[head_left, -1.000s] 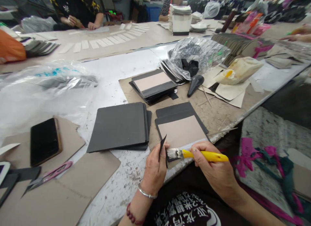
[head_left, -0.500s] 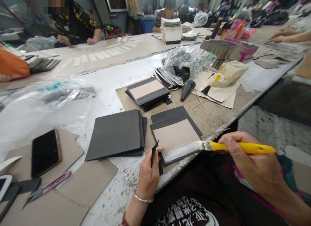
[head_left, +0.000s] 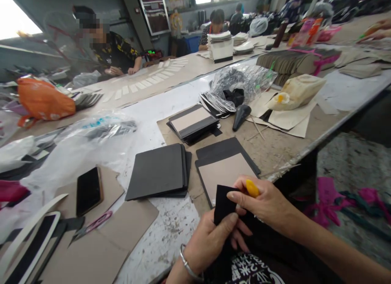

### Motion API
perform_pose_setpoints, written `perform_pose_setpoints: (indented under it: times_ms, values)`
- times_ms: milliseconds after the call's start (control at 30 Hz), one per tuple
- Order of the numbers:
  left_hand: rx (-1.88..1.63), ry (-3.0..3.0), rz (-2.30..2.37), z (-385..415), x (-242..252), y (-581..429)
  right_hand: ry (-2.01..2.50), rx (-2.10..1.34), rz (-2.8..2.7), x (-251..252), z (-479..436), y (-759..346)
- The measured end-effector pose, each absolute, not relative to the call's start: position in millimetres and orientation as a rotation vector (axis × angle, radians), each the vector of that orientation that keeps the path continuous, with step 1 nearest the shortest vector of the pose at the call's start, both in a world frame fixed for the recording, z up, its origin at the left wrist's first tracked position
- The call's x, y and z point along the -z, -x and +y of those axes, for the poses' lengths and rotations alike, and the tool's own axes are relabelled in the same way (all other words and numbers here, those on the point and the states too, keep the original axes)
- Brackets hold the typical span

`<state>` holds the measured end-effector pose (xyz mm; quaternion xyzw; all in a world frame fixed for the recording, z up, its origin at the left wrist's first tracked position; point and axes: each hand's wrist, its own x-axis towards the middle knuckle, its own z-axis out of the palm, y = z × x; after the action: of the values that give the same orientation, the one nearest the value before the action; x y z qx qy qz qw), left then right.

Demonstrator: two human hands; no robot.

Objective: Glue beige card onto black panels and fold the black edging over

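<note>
In the head view, your left hand [head_left: 210,237] is closed on a black piece [head_left: 224,200], thumb on its face and fingers behind. Your right hand [head_left: 267,198] meets it from the other side, its thumb against the piece's upper right edge, while the same hand keeps a yellow handle [head_left: 252,188] gripped (whatever lies at its far end is hidden from you here). So the piece is up between both hands, above your lap at the table's edge, and just beyond it a beige sheet [head_left: 227,170] lies on a dark panel [head_left: 214,147]. To the left sits a stack of dark panels [head_left: 157,168].

The step in hand looks like straightening or separating that piece. The next move seems to call for a firm left pinch and light right fingertips, with the handle tucked clear.
</note>
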<state>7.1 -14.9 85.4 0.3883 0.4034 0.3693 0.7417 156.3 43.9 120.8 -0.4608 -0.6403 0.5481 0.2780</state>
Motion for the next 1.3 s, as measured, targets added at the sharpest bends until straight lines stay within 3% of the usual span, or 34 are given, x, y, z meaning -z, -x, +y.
perform_pose_setpoints:
  times_ms: [233,433,633,900,1300]
  values:
    - [-0.826,-0.670,0.976,-25,-70,-11,1.240,-1.119,-1.940,-104,33,-177]
    - [-0.805,-0.586,1.107,-44,-58,-21,1.417,-0.928,-1.794,-84,14,-196]
    - [-0.869,-0.471,1.407,-53,-57,-10,1.640,-0.910,-1.699,-66,8,-223]
    - [-0.939,-0.689,1.626,-12,-67,7,1.601,-0.604,-2.079,-54,37,-228]
    - [-0.786,-0.950,1.801,15,-44,9,1.718,-0.246,-2.251,-40,59,-234]
